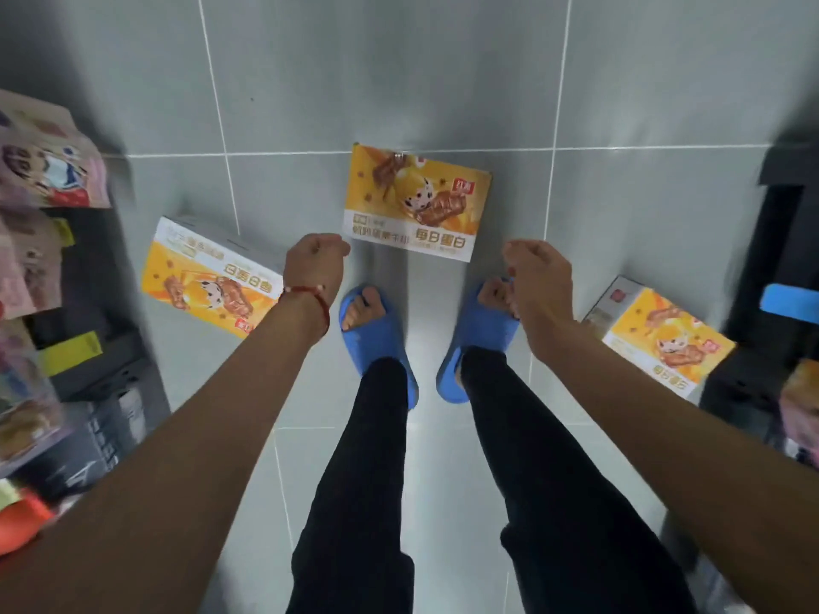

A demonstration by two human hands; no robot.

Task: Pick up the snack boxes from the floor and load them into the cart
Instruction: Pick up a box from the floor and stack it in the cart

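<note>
Nearest: two bare forearms reach down and forward, with black trouser legs between them. Feet in blue slippers (379, 343) stand on the grey tiled floor (443, 73).

Left hand (317, 259): fingers clenched into a fist, grasping nothing. It sits above the floor just left of the middle box's near-left corner; contact cannot be told. A red thread bracelet (310, 299) is on that wrist.

Right hand (536, 270): fingers hang loosely curled, released, holding nothing. It is over the toes of the right foot, just right of the middle box's near-right corner.

Snack boxes: three, all orange and white, all lying flat on the floor.
- middle box (416, 201): just beyond the toes, between the two hands.
- left box (212, 281): tilted, partly crossed by the left forearm.
- right box (660, 343): near right, its inner edge hidden by the right forearm, against a dark rack (784, 241).

Left edge: shelving with blurred snack packets (44, 170). The rack carries a blue tag (791, 303).
</note>
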